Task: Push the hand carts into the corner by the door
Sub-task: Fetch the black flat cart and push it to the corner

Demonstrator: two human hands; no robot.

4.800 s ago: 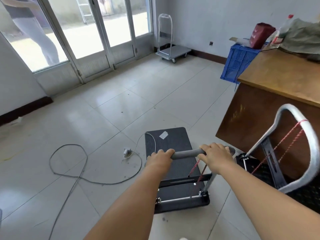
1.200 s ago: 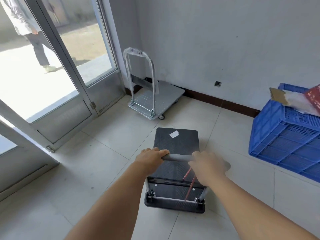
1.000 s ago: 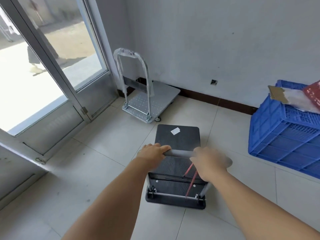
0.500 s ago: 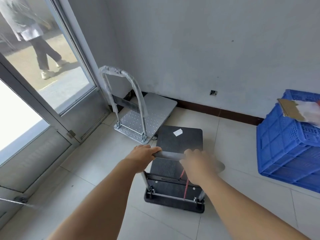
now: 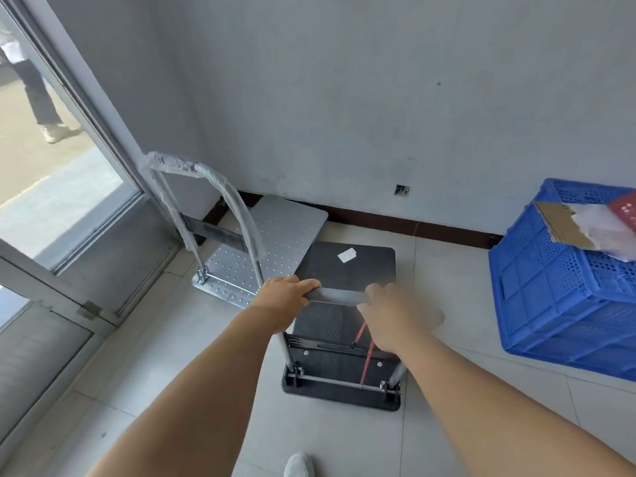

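A black hand cart [image 5: 347, 270] with a white label stands on the tiled floor in front of me. Both hands grip its grey handle bar [image 5: 339, 297]: my left hand [image 5: 284, 297] at the bar's left end, my right hand [image 5: 389, 315] at its right end. Red cord runs from the handle down to the cart's base. A silver hand cart [image 5: 272, 232] with a plastic-wrapped handle sits in the corner by the glass door [image 5: 69, 208]. The black cart's front left edge is right beside the silver platform, perhaps touching it.
A blue plastic crate [image 5: 564, 290] holding cardboard and bags stands at the right, close to the wall. The grey wall with a dark skirting board [image 5: 413, 227] lies just ahead. A person walks outside beyond the glass. My white shoe [image 5: 298, 465] shows at the bottom.
I have pushed the black cart across the room, away from the desk, toward the corner. In the last second it closed the gap and now sits beside the silver cart.
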